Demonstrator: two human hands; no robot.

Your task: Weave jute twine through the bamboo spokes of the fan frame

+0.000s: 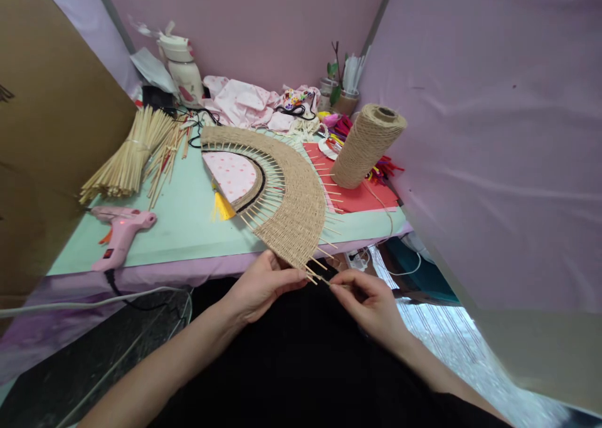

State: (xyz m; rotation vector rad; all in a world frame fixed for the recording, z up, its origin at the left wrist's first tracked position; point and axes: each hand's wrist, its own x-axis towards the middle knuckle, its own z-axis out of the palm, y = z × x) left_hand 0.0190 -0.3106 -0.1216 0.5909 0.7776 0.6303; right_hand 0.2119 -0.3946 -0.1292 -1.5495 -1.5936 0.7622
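A woven twine fan (pixel 301 196) with thin sticks poking out around its rim lies partly on the table and reaches over the front edge. Its inner half-circle is pink dotted cloth (pixel 232 176), and a yellow tassel (pixel 222 206) hangs beside it. My left hand (pixel 266 287) grips the fan's lower corner between thumb and fingers. Just right of that corner, my right hand (pixel 364 296) pinches a thin strand of twine that runs to the stick ends. A big twine spool (pixel 369 145) stands tilted at the right, a loose strand trailing from it over the table edge.
A pink glue gun (pixel 121 230) rests at the left front, its cable hanging down. Behind it are bundled sticks (pixel 134 158). A bottle (pixel 183 73), crumpled cloth (pixel 244 98) and red sheets (pixel 371 197) are further back. Cardboard (pixel 56 120) rises at left.
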